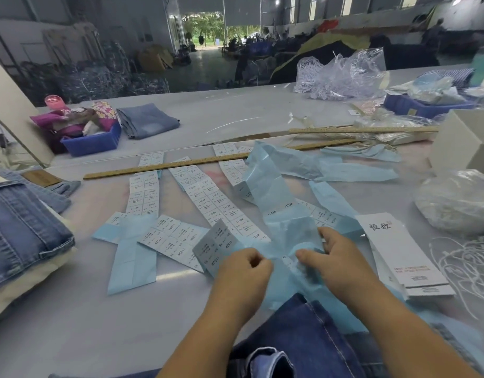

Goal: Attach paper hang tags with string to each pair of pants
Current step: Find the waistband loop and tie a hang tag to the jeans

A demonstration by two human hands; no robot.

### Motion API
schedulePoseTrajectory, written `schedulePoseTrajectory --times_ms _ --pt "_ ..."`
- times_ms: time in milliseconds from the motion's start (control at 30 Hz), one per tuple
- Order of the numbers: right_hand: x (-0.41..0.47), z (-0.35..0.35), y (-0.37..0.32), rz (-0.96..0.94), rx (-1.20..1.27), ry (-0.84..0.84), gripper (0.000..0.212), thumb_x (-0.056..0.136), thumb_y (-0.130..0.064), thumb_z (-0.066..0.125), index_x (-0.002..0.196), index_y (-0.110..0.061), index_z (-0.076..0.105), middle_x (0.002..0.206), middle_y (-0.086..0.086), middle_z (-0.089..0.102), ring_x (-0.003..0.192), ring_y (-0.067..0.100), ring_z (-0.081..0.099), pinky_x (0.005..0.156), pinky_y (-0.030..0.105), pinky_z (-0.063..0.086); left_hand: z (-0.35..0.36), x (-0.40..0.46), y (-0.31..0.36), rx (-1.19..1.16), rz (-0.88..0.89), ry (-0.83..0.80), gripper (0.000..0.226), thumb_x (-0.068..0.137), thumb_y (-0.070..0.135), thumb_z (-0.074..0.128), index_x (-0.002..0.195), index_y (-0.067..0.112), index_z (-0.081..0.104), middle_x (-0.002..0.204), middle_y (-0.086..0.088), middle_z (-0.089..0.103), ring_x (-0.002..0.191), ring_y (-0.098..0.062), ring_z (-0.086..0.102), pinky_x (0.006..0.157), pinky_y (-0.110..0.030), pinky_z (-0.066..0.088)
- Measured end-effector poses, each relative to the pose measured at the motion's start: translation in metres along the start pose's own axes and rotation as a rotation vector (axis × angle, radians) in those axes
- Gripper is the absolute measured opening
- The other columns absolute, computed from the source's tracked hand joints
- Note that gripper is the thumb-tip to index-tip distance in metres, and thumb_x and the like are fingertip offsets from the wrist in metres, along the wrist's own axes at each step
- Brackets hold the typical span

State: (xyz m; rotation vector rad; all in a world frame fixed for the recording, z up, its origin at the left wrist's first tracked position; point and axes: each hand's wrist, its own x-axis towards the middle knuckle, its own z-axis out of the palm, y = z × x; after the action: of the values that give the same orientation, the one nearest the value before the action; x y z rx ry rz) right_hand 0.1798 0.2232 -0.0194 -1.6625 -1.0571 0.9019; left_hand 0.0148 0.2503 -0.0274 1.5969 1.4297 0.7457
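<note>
My left hand (245, 271) and my right hand (333, 260) both grip a crumpled strip of light blue backing paper (276, 203) near the table's front edge. Sheets of white size stickers (213, 197) lie spread in front of them. A stack of white paper hang tags (399, 252) lies just right of my right hand. White strings (464, 257) lie in a tangle at the far right. Dark blue denim pants (303, 336) lie under my forearms at the bottom. A pile of lighter jeans (19, 227) sits at the left.
Two wooden rulers (164, 166) cross the middle of the table. Blue bins stand at the back left (93, 143) and back right (415, 105). A white box (464, 143) and clear plastic bags (459, 200) crowd the right side. Folded jeans (148, 120) lie at the back.
</note>
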Motion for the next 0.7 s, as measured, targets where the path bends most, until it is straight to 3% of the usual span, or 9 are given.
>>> schedulePoseTrajectory --times_ms 100,200,300,367,467,533,600,667,700 --pt "0.002 -0.005 0.001 0.021 -0.036 0.069 0.020 0.078 -0.010 0.069 0.093 -0.023 0.064 0.085 -0.002 0.073 0.077 0.020 0.069 0.066 0.035 0.058 -0.017 0.008 -0.012 0.196 -0.118 0.249 0.010 0.080 0.026 0.060 0.074 0.020 0.055 0.072 0.007 0.060 0.068 -0.011 0.055 0.055 -0.028 0.036" --pt "0.002 -0.005 0.000 0.033 -0.108 0.101 0.020 0.077 -0.013 0.068 0.092 -0.024 0.063 0.083 -0.003 0.072 0.078 0.024 0.068 0.072 0.042 0.057 -0.030 0.014 -0.026 0.187 -0.227 0.340 0.020 0.077 0.025 0.064 0.088 0.019 0.049 0.089 0.002 0.058 0.074 -0.012 0.053 0.056 -0.027 0.037" --pt "0.000 -0.002 0.000 0.067 -0.192 0.053 0.019 0.077 -0.017 0.068 0.094 -0.023 0.061 0.086 -0.002 0.070 0.076 0.022 0.066 0.071 0.039 0.055 -0.029 0.017 -0.034 0.267 -0.286 0.395 0.049 0.073 0.027 0.070 0.109 0.015 0.039 0.112 -0.005 0.045 0.104 -0.029 0.051 0.082 -0.036 0.045" --pt "-0.001 -0.001 -0.001 0.068 -0.270 0.037 0.021 0.078 -0.021 0.067 0.098 -0.023 0.059 0.090 -0.002 0.069 0.081 0.022 0.064 0.075 0.039 0.055 -0.027 0.018 -0.033 0.314 -0.285 0.467 0.063 0.072 0.026 0.072 0.117 0.017 0.028 0.125 -0.012 0.034 0.119 -0.035 0.039 0.096 -0.044 0.040" --pt "-0.004 0.000 -0.001 0.082 -0.357 -0.011 0.039 0.081 -0.029 0.067 0.117 -0.026 0.050 0.105 -0.003 0.065 0.094 0.021 0.061 0.084 0.038 0.050 -0.030 0.021 -0.032 0.249 -0.267 0.524 0.076 0.078 0.023 0.072 0.137 0.017 0.024 0.132 -0.014 0.041 0.124 -0.037 0.039 0.103 -0.049 0.037" --pt "-0.006 0.002 -0.002 0.086 -0.432 -0.048 0.062 0.082 -0.037 0.067 0.134 -0.025 0.036 0.118 -0.001 0.060 0.105 0.023 0.057 0.087 0.036 0.045 -0.032 0.021 -0.032 0.168 -0.181 0.486 0.043 0.085 0.016 0.065 0.124 0.019 0.046 0.114 -0.005 0.061 0.109 -0.032 0.054 0.094 -0.046 0.047" --pt "-0.009 0.002 -0.005 0.040 -0.526 -0.011 0.083 0.082 -0.041 0.067 0.147 -0.021 0.019 0.139 0.005 0.048 0.123 0.026 0.047 0.100 0.039 0.041 -0.032 0.017 -0.026 -0.007 -0.060 0.417 0.008 0.090 0.012 0.060 0.091 0.020 0.062 0.089 0.004 0.068 0.089 -0.021 0.062 0.072 -0.036 0.054" --pt "-0.014 0.001 -0.012 -0.171 -0.680 0.170 0.089 0.085 -0.041 0.067 0.152 -0.014 0.015 0.150 0.010 0.034 0.135 0.030 0.033 0.111 0.041 0.030 -0.032 0.010 -0.015 -0.238 0.050 0.368 0.017 0.093 0.011 0.059 0.080 0.020 0.067 0.077 0.006 0.069 0.075 -0.004 0.063 0.055 -0.018 0.050" --pt "-0.016 0.001 -0.016 -0.353 -0.700 0.288 0.080 0.086 -0.037 0.066 0.150 -0.009 0.026 0.147 0.013 0.037 0.134 0.031 0.034 0.111 0.040 0.029 -0.032 0.006 -0.008 -0.367 0.091 0.327 0.018 0.092 0.011 0.060 0.081 0.019 0.071 0.078 0.007 0.070 0.072 0.000 0.063 0.054 -0.014 0.049"
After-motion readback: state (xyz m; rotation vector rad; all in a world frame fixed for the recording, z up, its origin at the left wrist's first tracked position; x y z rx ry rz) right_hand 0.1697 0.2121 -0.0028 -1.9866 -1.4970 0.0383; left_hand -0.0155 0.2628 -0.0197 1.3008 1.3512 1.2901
